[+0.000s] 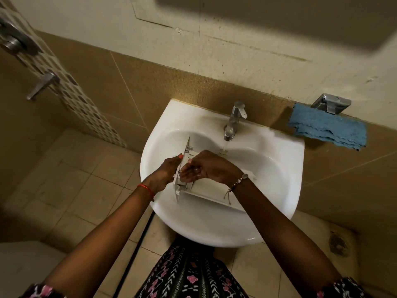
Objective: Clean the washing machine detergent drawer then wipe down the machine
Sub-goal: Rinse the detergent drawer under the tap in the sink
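Observation:
The white plastic detergent drawer (211,193) lies across the bowl of a white wash basin (277,190). My left hand (165,174) grips the drawer's front panel at its left end. Over that same end my right hand (206,167) lies with wet, extended fingers pressed flat on the drawer's top, covering part of it. A thin stream of water runs from the chrome tap (235,120) into the basin just behind my right hand. A blue cloth (328,127) hangs on the wall ledge to the right of the tap.
A chrome holder (332,104) is fixed to the wall above the cloth. A lever handle (41,86) sticks out of the patterned tile strip at the left. Beige floor tiles surround the basin, and a white fixture (28,263) sits at the lower left.

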`<state>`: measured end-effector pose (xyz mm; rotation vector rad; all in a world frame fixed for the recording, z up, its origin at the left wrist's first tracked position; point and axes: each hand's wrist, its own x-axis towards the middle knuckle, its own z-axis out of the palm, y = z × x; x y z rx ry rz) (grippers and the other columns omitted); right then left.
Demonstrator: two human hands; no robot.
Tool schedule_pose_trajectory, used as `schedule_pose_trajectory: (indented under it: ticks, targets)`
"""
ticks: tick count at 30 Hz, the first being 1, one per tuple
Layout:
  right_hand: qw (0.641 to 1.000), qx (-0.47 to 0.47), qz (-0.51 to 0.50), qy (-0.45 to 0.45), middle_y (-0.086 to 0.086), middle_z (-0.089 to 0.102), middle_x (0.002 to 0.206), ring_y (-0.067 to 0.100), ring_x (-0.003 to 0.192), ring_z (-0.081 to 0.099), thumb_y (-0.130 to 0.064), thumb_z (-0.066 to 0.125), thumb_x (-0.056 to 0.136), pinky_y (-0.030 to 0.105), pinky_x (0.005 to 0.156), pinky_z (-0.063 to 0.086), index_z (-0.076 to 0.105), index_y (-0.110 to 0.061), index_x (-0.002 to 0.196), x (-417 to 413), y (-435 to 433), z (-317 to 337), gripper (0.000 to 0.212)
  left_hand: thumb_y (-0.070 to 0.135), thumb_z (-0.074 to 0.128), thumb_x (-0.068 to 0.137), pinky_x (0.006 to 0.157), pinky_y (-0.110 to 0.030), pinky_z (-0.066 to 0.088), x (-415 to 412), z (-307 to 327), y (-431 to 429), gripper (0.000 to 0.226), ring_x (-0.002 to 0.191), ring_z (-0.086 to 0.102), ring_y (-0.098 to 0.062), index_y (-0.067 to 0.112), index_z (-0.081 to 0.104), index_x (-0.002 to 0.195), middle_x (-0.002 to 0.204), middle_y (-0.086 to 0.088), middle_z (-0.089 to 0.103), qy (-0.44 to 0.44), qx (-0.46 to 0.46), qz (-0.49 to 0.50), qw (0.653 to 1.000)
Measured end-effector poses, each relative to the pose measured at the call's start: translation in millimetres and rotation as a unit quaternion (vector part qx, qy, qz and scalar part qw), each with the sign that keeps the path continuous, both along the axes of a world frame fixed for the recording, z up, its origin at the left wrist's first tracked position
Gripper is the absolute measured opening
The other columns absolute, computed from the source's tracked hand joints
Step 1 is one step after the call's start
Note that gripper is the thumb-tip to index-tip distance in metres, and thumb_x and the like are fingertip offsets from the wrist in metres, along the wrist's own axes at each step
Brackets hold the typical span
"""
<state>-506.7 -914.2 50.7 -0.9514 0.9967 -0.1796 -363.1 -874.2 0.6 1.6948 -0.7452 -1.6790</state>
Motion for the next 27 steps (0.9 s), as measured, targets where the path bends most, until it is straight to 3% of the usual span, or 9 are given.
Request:
schedule_pose_trajectory:
  ticks: [2,4,7,10,15,18,21,24,27]
  targets:
    - [0.999,-0.036,0.001,0.032,0.029,0.058,0.087,0.035,0.076,0.060,0.002,0.043,0.093,0.048,0.092,0.048,0.059,0.008,0.081,6,7,8,0.021,0.040,0.036,0.099,0.072,-0.031,0.049,0,1,0,0.036,0.082,0.061,-0.021,0.016,0.062,0.104,0.091,-0.007,0.065,0.006,0.004,0.005,1.000]
    - [0.998,-0.049,-0.014,0.048,0.021,0.057,0.083,0.025,0.069,0.058,0.001,0.044,0.092,0.039,0.083,0.052,0.057,0.002,0.073,8,8,6,0.023,0.039,0.036,0.099,0.073,-0.032,0.050,-1,2,0,0.034,0.081,0.061,-0.020,0.017,0.063,0.100,0.089,-0.007,0.065,0.015,0.005,0.013,1.000]
    - [0.993,-0.066,-0.057,0.081,0.014,0.057,0.076,0.018,0.066,0.055,-0.003,0.044,0.094,0.023,0.068,0.049,0.061,0.009,0.089,6,6,2,0.021,0.035,0.036,0.099,0.071,-0.033,0.054,0,4,0,0.032,0.082,0.061,-0.022,0.020,0.064,0.096,0.090,-0.007,0.065,0.033,0.006,0.014,0.999]
    - [0.986,-0.114,-0.069,0.098,0.026,0.066,0.088,0.019,0.065,0.059,-0.006,0.053,0.091,0.025,0.069,0.052,0.061,0.018,0.100,3,11,-3,0.026,0.029,0.035,0.100,0.061,-0.029,0.054,0,5,-2,0.032,0.074,0.059,-0.021,0.017,0.063,0.094,0.088,-0.008,0.062,0.047,0.017,0.028,0.998]
    - [0.947,-0.273,0.040,0.166,0.025,0.068,0.077,0.030,0.063,0.062,-0.026,0.070,0.082,0.027,0.060,0.045,0.067,0.009,0.075,11,39,-16,0.036,0.027,0.037,0.100,0.037,-0.017,0.042,4,9,-3,0.026,0.059,0.056,-0.019,0.010,0.054,0.110,0.088,-0.010,0.059,0.113,0.067,0.102,0.986]
    - [0.913,-0.352,0.010,0.205,0.013,0.061,0.081,0.021,0.074,0.055,-0.029,0.067,0.083,0.026,0.062,0.035,0.060,-0.003,0.082,21,61,-21,0.028,0.032,0.038,0.099,0.042,-0.023,0.045,4,14,-3,0.027,0.053,0.059,-0.020,0.011,0.055,0.100,0.078,-0.008,0.062,0.143,0.093,0.106,0.980]
    - [0.871,-0.425,-0.011,0.248,0.016,0.059,0.100,0.028,0.094,0.056,-0.019,0.059,0.086,0.029,0.072,0.037,0.053,0.000,0.102,27,71,-20,0.025,0.032,0.038,0.099,0.045,-0.023,0.052,5,17,-4,0.030,0.048,0.063,-0.019,0.008,0.054,0.093,0.069,-0.010,0.065,0.159,0.093,0.116,0.976]
    - [0.873,-0.424,-0.056,0.233,0.014,0.059,0.087,0.030,0.084,0.056,-0.016,0.058,0.086,0.030,0.067,0.035,0.052,-0.003,0.089,27,66,-12,0.015,0.035,0.039,0.098,0.044,-0.020,0.050,9,22,-6,0.029,0.048,0.057,-0.017,0.009,0.051,0.090,0.068,-0.007,0.058,0.148,0.089,0.111,0.979]
    - [0.893,-0.390,-0.107,0.198,0.000,0.051,0.070,0.017,0.067,0.050,-0.018,0.062,0.086,0.028,0.060,0.039,0.052,-0.007,0.080,18,52,7,0.016,0.032,0.047,0.096,0.052,-0.024,0.056,17,29,-5,0.026,0.054,0.066,-0.015,0.009,0.060,0.095,0.065,-0.005,0.069,0.044,0.048,0.075,0.995]
